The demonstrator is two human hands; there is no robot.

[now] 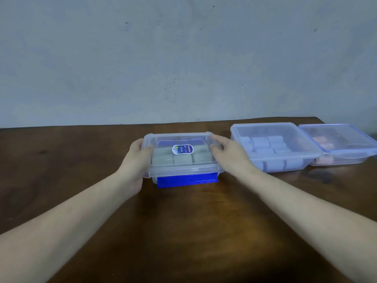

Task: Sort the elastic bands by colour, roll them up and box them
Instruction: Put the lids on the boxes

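The left hand (136, 160) curls round the left end of a clear plastic lidded box (181, 158) at the frame's centre, while the right hand (229, 155) grips its right end, fingers over the lid's rim. The box lies directly between the hands, long axis left to right, both equally near. Inside sit grey rolled elastic bands (181, 159), three across the front row; a blue latch flap (186, 180) hangs at the near side. To the right stand two more closed boxes, touching: one of pale blue rolls (263, 148), one of pinkish rolls (323, 142). Three boxes appear filled.
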